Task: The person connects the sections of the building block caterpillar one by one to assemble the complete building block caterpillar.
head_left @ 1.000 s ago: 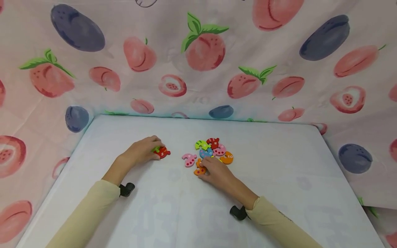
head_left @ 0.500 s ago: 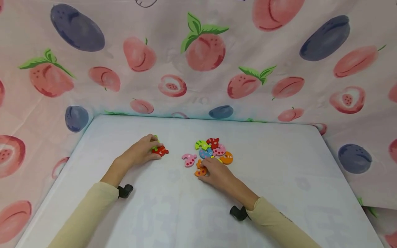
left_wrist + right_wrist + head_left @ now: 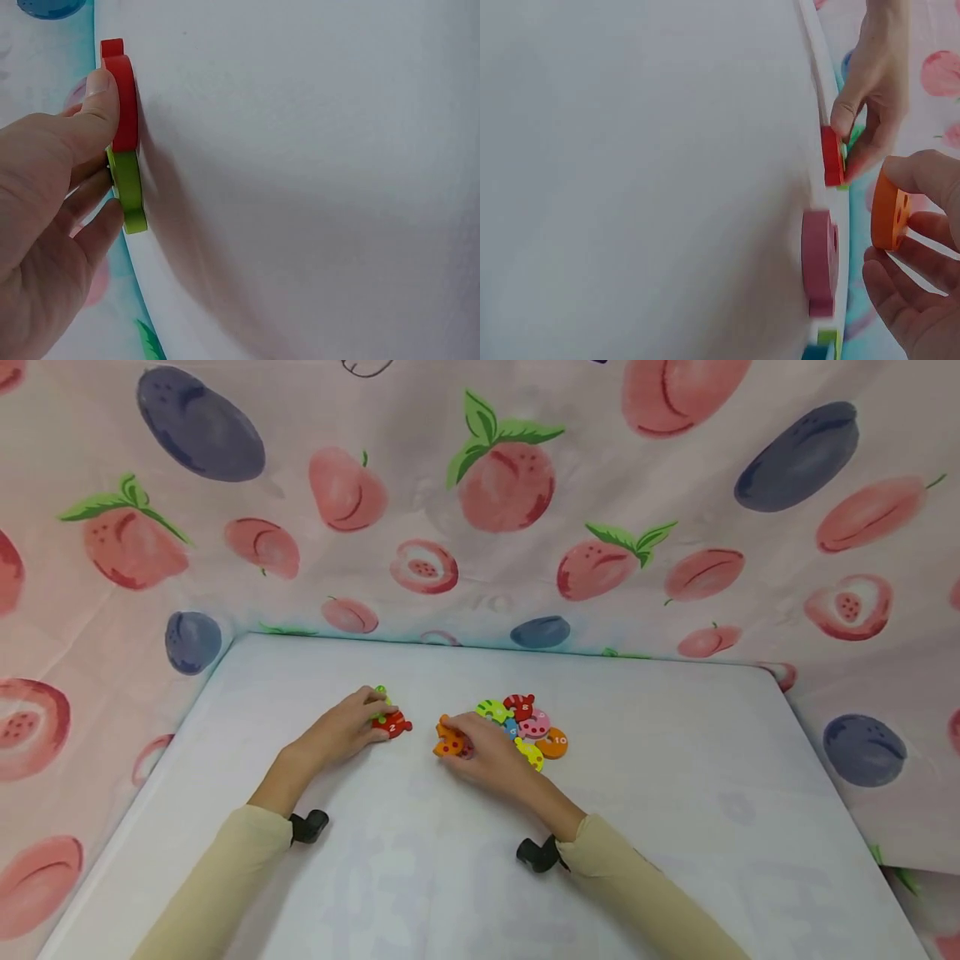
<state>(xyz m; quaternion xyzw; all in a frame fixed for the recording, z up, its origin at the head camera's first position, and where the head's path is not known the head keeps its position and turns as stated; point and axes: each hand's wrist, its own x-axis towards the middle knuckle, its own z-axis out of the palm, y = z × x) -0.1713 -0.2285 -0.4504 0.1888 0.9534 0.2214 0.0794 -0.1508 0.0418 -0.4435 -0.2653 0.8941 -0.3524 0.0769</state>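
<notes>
My left hand [image 3: 333,735] holds a red puzzle piece [image 3: 392,724] marked 2 and a green puzzle piece [image 3: 129,191] joined end to end with it. In the left wrist view the thumb lies on the red piece's edge, with other fingers by the green one. To the right, my right hand [image 3: 491,752] pinches an orange spotted puzzle piece [image 3: 450,742] between thumb and fingers. The right wrist view has that piece raised off the table. A pink puzzle piece [image 3: 820,255] stays on the table, mostly hidden behind the right hand in the head view.
Beyond the right hand lies a cluster of pieces: lime green [image 3: 492,710], red marked 8 [image 3: 519,706], pink [image 3: 536,724], orange marked 10 [image 3: 555,743], yellow [image 3: 531,755] and a partly covered blue one [image 3: 512,727]. All rest on the white table [image 3: 637,793], backed by a fruit-print cloth [image 3: 465,602].
My right hand has taken the orange spotted piece out of the cluster and moved left, uncovering the yellow piece. Earlier my left hand drew the red piece slightly left; more of the green one shows.
</notes>
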